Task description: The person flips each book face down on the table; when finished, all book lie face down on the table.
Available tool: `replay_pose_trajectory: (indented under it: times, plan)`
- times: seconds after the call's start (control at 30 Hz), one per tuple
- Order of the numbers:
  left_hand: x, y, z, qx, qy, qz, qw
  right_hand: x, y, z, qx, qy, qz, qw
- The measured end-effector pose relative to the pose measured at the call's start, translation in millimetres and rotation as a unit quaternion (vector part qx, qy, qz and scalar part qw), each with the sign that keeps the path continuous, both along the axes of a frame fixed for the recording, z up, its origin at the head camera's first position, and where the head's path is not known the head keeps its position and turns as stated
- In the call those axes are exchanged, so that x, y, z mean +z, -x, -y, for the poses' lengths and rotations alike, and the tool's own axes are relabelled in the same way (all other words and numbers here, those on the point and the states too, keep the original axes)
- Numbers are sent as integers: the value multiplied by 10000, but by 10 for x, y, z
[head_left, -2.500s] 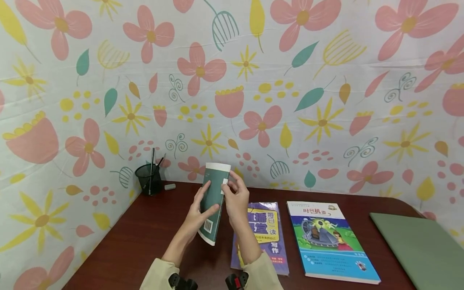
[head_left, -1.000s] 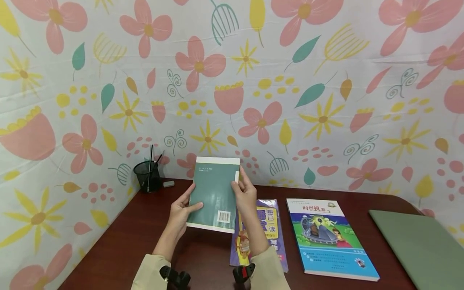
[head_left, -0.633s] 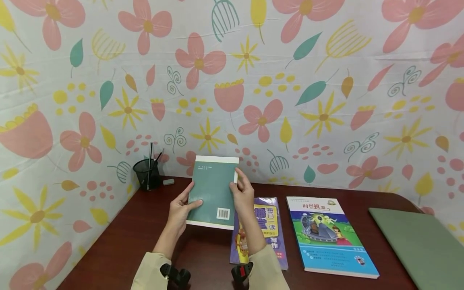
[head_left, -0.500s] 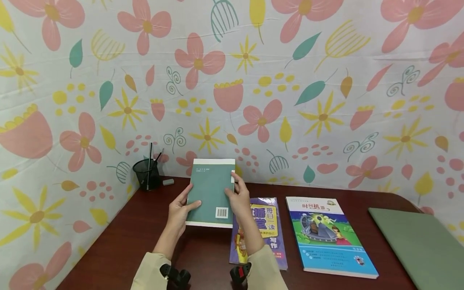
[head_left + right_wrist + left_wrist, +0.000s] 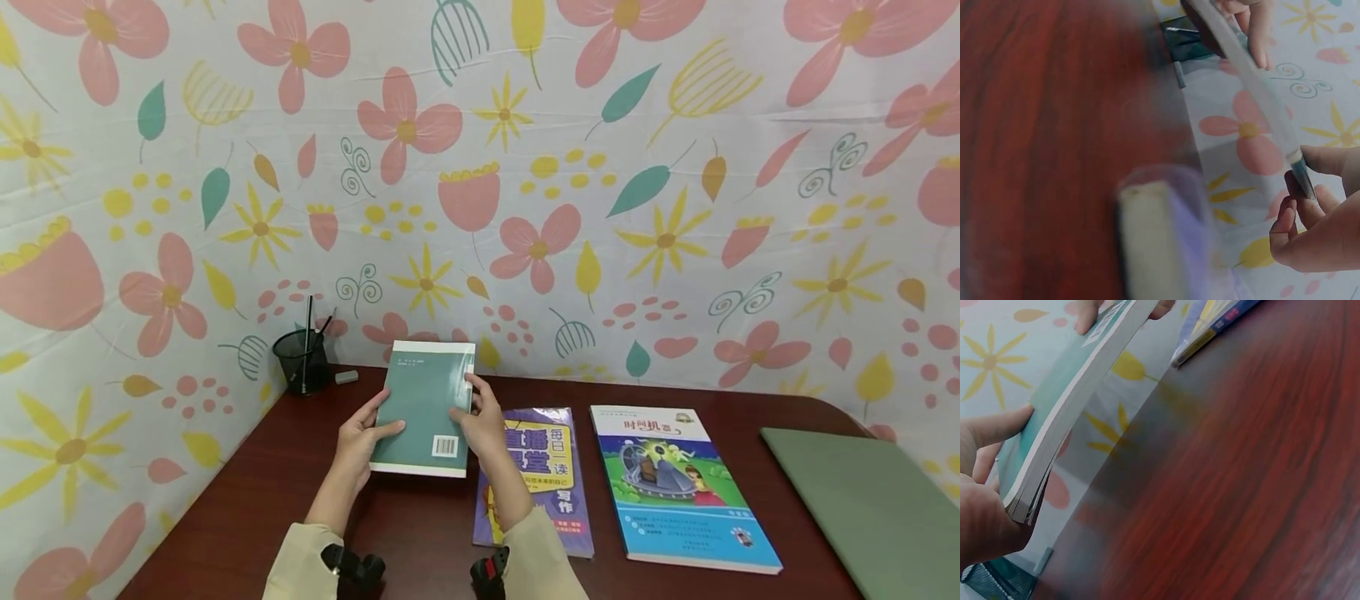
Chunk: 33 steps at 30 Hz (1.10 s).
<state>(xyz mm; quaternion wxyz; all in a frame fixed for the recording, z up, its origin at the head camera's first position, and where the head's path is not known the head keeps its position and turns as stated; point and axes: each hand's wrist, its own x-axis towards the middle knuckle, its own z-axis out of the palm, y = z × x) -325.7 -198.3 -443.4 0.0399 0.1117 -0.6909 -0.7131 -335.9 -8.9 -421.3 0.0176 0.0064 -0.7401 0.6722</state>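
Note:
A green book (image 5: 423, 408) with white bands and a barcode is held up above the table, its barcode side facing the camera. My left hand (image 5: 358, 437) grips its left edge, thumb lying on the cover and the other fingers behind. On the opposite edge, my right hand (image 5: 482, 419) pinches the book between thumb and fingers. The left wrist view shows the page edges of the book (image 5: 1075, 403) slightly parted near the left hand (image 5: 988, 494). In the right wrist view the right hand (image 5: 1325, 215) holds one corner.
On the dark red table (image 5: 247, 508), a purple book (image 5: 558, 500) lies partly under the right forearm. Right of it lie a blue-and-white book (image 5: 686, 492) and a flat green item (image 5: 862, 508). A mesh pen cup (image 5: 302, 367) and an eraser (image 5: 347, 377) stand near the patterned wall (image 5: 480, 300).
The book was turned nearly edge-on at first, then swung round so its barcode cover faces the camera. Lately both hands have moved it slightly left and down. The other books have stayed put.

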Motion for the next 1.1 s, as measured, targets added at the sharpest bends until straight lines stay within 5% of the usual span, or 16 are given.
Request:
replay_pose_trajectory:
  times: [0.43, 1.1]
  plan:
    - [-54, -76, 129, -34, 909, 212, 9956, -213, 11, 22, 534, -81, 277, 9982]
    - [-73, -89, 153, -390, 1809, 353, 9821, -399, 14, 90, 492, -1427, 122, 9885]
